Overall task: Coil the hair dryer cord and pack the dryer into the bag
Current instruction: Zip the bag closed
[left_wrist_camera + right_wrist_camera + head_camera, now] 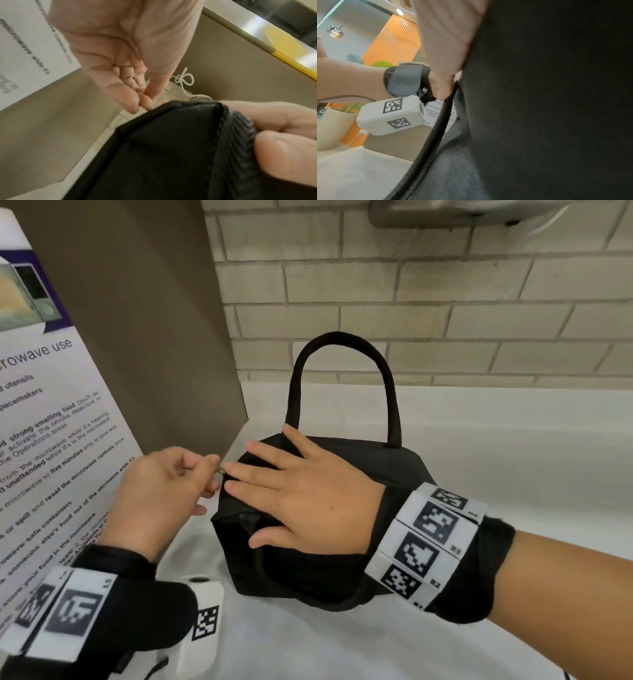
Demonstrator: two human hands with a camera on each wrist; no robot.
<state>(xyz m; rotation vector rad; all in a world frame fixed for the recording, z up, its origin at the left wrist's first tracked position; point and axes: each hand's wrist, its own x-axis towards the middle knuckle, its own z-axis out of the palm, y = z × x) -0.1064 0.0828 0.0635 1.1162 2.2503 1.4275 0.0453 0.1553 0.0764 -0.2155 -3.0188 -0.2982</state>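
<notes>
A black fabric bag (387,470) with an upright loop handle (342,344) stands on the white counter (445,628). My right hand (301,494) lies flat on the bag's top with straight, spread fingers, pressing it down. My left hand (171,484) is at the bag's left end and pinches a small metal zipper pull (222,472) between thumb and forefinger. The left wrist view has the bag's corner (171,148) under the pinching left fingers (137,100). In the right wrist view the bag (556,108) fills the frame, with its second handle (436,128) hanging down. Neither the dryer nor its cord shows.
A leaning white microwave-use poster (51,440) and a brown board (154,320) stand close on the left. A pale brick wall (445,302) runs behind the counter. Thin white string (187,81) hangs on the board.
</notes>
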